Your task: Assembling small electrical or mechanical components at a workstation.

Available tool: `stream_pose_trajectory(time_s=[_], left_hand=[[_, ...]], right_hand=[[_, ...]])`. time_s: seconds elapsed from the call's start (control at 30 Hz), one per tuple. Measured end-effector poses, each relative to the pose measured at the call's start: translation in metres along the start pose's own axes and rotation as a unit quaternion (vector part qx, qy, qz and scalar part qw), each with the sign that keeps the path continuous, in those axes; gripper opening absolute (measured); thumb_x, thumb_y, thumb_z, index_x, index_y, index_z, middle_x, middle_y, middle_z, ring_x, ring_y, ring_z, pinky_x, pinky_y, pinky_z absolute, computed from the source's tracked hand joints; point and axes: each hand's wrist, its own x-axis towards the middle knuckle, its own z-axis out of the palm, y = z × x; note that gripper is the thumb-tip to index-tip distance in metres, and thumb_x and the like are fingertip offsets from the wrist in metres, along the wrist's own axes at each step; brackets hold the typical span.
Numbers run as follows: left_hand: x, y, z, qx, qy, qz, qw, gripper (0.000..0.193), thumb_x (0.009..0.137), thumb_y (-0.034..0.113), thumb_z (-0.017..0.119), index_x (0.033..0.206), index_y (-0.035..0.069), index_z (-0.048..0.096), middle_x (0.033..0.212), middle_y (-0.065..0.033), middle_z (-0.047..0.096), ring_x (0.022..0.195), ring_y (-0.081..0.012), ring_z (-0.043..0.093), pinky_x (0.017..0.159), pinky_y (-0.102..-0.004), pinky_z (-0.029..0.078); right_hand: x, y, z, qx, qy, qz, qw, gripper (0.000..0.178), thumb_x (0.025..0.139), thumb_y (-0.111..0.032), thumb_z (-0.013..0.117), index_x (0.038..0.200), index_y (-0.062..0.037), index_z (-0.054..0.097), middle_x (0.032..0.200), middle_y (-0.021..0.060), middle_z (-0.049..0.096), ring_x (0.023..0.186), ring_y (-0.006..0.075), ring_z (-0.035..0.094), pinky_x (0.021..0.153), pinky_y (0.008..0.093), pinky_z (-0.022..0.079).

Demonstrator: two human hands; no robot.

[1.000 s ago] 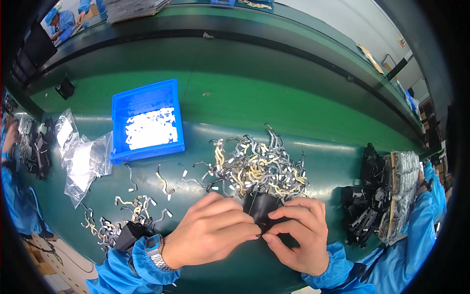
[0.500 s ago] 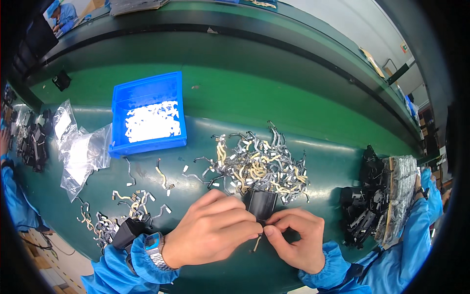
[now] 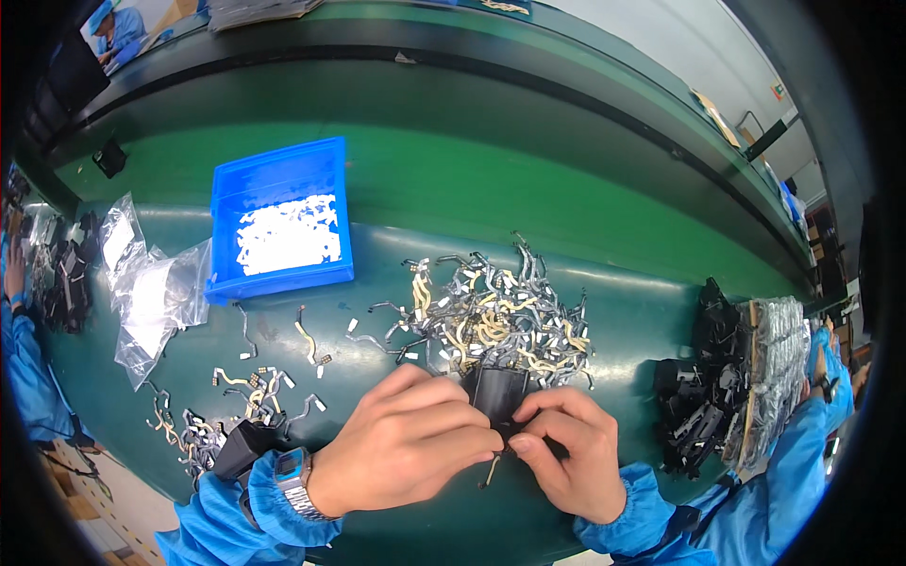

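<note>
My left hand (image 3: 411, 443) and my right hand (image 3: 566, 448) meet over a small black plastic part (image 3: 497, 391) low in the middle of the green table (image 3: 623, 311). Both hands pinch it from either side. A thin flat cable strip (image 3: 491, 467) hangs down from between my fingertips. Just behind the part lies a heap of grey and tan flat cable strips (image 3: 495, 316). A watch sits on my left wrist above a blue sleeve.
A blue bin (image 3: 281, 222) with white pieces stands at the back left. Clear plastic bags (image 3: 151, 292) lie left of it. Loose strips (image 3: 250, 387) are scattered at the front left. Black parts (image 3: 703, 401) pile up at the right, beside another person's blue sleeve (image 3: 802, 443).
My right hand has shifted from gripping the black part's lower side to pinching a thin strip at its bottom edge. The left hand stays on the part.
</note>
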Motion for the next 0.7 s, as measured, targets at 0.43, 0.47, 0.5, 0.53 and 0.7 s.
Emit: stream_pose_trajectory(time_s=[0.43, 0.47, 0.5, 0.53, 0.7], left_hand=[[0.001, -0.002, -0.001, 0.005, -0.004, 0.001, 1.000, 0.017, 0.081, 0.018, 0.087, 0.097, 0.016, 0.082, 0.095, 0.0027, 0.075, 0.090, -0.0199, 0.068, 0.079, -0.0340, 0.049], [0.001, -0.001, -0.001, 0.006, -0.003, 0.000, 1.000, 0.017, 0.081, 0.018, 0.087, 0.097, 0.016, 0.082, 0.096, 0.0027, 0.075, 0.089, -0.0199, 0.068, 0.079, -0.0340, 0.049], [0.001, 0.000, -0.001, 0.007, -0.003, 0.000, 1.000, 0.017, 0.081, 0.018, 0.087, 0.097, 0.016, 0.082, 0.096, 0.0027, 0.075, 0.089, -0.0199, 0.068, 0.079, -0.0340, 0.049], [0.000, 0.000, -0.001, 0.000, -0.001, -0.001, 1.000, 0.020, 0.079, 0.015, 0.086, 0.098, 0.015, 0.080, 0.098, 0.0030, 0.074, 0.092, -0.0189, 0.067, 0.081, -0.0337, 0.047], [-0.001, 0.000, -0.002, -0.012, -0.004, -0.005, 1.000, 0.024, 0.076, 0.011, 0.084, 0.100, 0.014, 0.079, 0.101, 0.0036, 0.073, 0.096, -0.0179, 0.067, 0.082, -0.0336, 0.046]], right_hand=[[0.011, 0.007, -0.019, 0.033, -0.081, -0.098, 0.991, 0.019, 0.080, -0.008, 0.088, 0.098, -0.0070, 0.082, 0.099, 0.0049, 0.079, 0.085, 0.0227, 0.073, 0.076, 0.0341, 0.058], [0.011, 0.008, -0.020, 0.033, -0.081, -0.099, 0.991, 0.019, 0.080, -0.008, 0.088, 0.098, -0.0070, 0.082, 0.099, 0.0049, 0.079, 0.085, 0.0227, 0.073, 0.076, 0.0341, 0.058], [0.011, 0.009, -0.020, 0.042, -0.083, -0.099, 0.991, 0.019, 0.080, -0.008, 0.088, 0.098, -0.0062, 0.082, 0.099, 0.0054, 0.079, 0.085, 0.0230, 0.073, 0.076, 0.0343, 0.058], [0.011, 0.010, -0.020, 0.051, -0.085, -0.099, 0.990, 0.019, 0.080, -0.008, 0.088, 0.098, -0.0055, 0.082, 0.098, 0.0058, 0.079, 0.085, 0.0232, 0.073, 0.076, 0.0346, 0.058], [0.013, 0.014, -0.017, 0.093, -0.090, -0.083, 0.988, 0.018, 0.081, -0.007, 0.087, 0.098, -0.0038, 0.081, 0.097, 0.0070, 0.079, 0.086, 0.0247, 0.074, 0.077, 0.0361, 0.059]])
